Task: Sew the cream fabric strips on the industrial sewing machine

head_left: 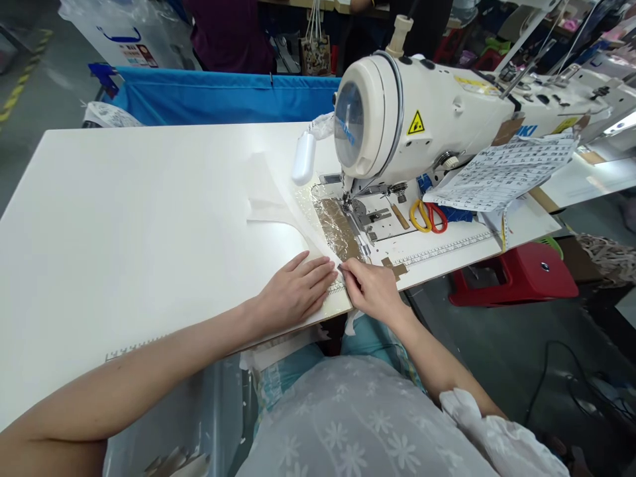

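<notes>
A thin white piece of fabric [283,207] lies on the white sewing table [163,225], running from the machine's left side down to the front edge. My left hand [301,286] rests flat on it near that edge, fingers stretched out and close together. Beside it, my right hand [371,286] is closed in a pinch on the fabric's right edge; the fingertips partly hide the grip. Just beyond both hands stands a white sewing machine [422,119]. Brown tape [338,228] covers the table left of the needle area.
Scissors with yellow and red handles [428,217] lie right of the needle plate. Printed paper [501,175] hangs from the machine. A red stool [521,275] stands to the right, a grey plastic bin [223,411] below left. Blue cloth [223,96] spans behind the table; people sit beyond.
</notes>
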Motion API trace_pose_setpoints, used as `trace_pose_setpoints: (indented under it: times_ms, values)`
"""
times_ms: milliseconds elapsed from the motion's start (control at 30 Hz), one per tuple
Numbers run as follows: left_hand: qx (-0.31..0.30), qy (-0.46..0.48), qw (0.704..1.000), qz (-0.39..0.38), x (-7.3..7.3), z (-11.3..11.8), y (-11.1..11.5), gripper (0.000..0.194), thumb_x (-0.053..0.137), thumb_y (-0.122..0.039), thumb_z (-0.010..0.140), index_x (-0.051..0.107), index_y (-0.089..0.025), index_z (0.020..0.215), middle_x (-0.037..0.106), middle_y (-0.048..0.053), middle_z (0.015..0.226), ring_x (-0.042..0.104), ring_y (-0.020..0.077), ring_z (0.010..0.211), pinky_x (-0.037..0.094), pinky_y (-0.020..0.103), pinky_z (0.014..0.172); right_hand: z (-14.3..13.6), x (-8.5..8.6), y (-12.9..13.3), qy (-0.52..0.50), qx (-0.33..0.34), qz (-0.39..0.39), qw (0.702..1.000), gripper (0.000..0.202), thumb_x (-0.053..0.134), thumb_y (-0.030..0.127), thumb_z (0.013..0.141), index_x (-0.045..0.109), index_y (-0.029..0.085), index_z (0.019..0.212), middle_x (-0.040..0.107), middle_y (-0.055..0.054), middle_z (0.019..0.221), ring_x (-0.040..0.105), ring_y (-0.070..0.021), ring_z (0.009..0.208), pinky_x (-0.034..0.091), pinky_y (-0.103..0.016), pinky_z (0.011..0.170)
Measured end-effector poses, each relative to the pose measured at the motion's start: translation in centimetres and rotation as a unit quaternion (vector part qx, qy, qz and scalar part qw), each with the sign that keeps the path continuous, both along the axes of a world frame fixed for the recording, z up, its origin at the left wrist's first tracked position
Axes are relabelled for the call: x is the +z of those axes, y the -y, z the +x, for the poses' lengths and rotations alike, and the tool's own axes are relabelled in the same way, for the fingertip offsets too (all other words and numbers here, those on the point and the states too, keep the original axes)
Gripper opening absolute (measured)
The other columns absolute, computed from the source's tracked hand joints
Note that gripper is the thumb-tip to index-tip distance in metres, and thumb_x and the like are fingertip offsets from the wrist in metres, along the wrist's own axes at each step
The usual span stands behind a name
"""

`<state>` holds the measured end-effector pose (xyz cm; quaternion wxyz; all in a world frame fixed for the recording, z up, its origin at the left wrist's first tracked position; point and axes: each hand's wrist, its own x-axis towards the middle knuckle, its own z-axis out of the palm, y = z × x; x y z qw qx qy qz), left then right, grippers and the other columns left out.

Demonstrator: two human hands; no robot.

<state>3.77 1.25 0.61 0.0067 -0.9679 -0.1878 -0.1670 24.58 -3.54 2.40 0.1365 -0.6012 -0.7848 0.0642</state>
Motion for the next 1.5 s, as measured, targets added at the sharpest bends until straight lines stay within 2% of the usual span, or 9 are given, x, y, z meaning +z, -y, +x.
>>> trace_pose_setpoints:
  times_ms: [133,267,467,700,1000,1200,1367,1500]
  values:
    - [-0.001,0.002,1.000,0.012,0.0,0.0,0.1,0.035,0.047,-0.025,0.101,0.061,-0.012,0.131,0.062,0.012,0.135,0.054,0.0257,0.129,0.036,0.044,0.114,1.1,1.0,1.3,0.049,0.023,-0.018,0.998,0.021,0.039,0.019,0.092,0.058,0.020,0.082,0.063,-0.001,0.062,0.051,-0.0138,0.053,0.019,-0.027,0.052]
    - [-0.006,0.008,1.000,0.011,0.1,0.0,0.1,0.035,0.045,-0.024,0.101,0.060,-0.011,0.130,0.062,0.013,0.134,0.054,0.0266,0.129,0.036,0.045,0.114,1.8,1.5,1.9,0.057,0.018,-0.034,0.998,0.021,0.041,0.020,0.092,0.059,0.020,0.083,0.064,0.000,0.063,0.051,-0.0134,0.053,0.019,-0.027,0.053]
    - [-0.008,0.027,0.999,-0.018,0.4,0.0,0.1,0.037,0.041,-0.022,0.102,0.059,-0.008,0.131,0.060,0.015,0.136,0.052,0.0268,0.131,0.037,0.045,0.114,0.8,0.6,0.9,0.046,0.016,-0.005,0.999,0.022,0.040,0.019,0.093,0.061,0.020,0.088,0.066,-0.001,0.068,0.057,-0.0146,0.059,0.021,-0.026,0.053]
    - [-0.010,0.009,1.000,-0.012,-0.3,0.0,0.2,0.037,0.048,-0.023,0.099,0.059,-0.009,0.132,0.061,0.015,0.136,0.052,0.0281,0.132,0.034,0.047,0.116,0.5,-0.2,1.0,-0.057,-0.029,0.018,0.998,0.024,0.037,0.026,0.099,0.060,0.020,0.098,0.069,0.000,0.070,0.060,-0.0143,0.058,0.030,-0.023,0.055]
    - [-0.005,0.014,0.999,0.029,0.0,0.2,0.4,0.035,0.042,-0.024,0.102,0.062,-0.009,0.127,0.064,0.013,0.131,0.056,0.0274,0.127,0.039,0.046,0.110,-0.5,0.0,0.1,-0.023,-0.016,-0.001,1.000,0.022,0.038,0.023,0.096,0.060,0.020,0.091,0.070,-0.002,0.071,0.061,-0.0149,0.061,0.027,-0.024,0.054]
    - [0.000,0.014,0.999,0.031,0.0,0.1,0.3,0.034,0.044,-0.024,0.101,0.061,-0.012,0.127,0.064,0.011,0.132,0.056,0.0258,0.127,0.040,0.043,0.110,0.9,1.2,1.0,0.007,0.007,-0.041,0.999,0.019,0.042,0.020,0.090,0.059,0.021,0.083,0.064,0.001,0.061,0.057,-0.0152,0.055,0.024,-0.026,0.052]
    - [-0.010,0.012,0.999,0.033,-0.3,0.2,0.4,0.034,0.047,-0.025,0.100,0.060,-0.011,0.128,0.062,0.015,0.132,0.055,0.0291,0.127,0.041,0.046,0.109,1.8,0.4,2.0,-0.098,-0.033,-0.019,0.994,0.022,0.039,0.026,0.097,0.060,0.020,0.097,0.067,0.000,0.067,0.060,-0.0145,0.057,0.033,-0.024,0.056]
    - [-0.017,0.006,0.999,0.043,-0.5,0.3,0.6,0.034,0.051,-0.024,0.098,0.059,-0.013,0.129,0.061,0.016,0.133,0.055,0.0315,0.127,0.043,0.048,0.106,1.2,-0.3,2.0,-0.083,-0.018,0.014,0.996,0.025,0.037,0.027,0.100,0.061,0.019,0.098,0.069,-0.001,0.070,0.061,-0.0143,0.058,0.032,-0.023,0.055]
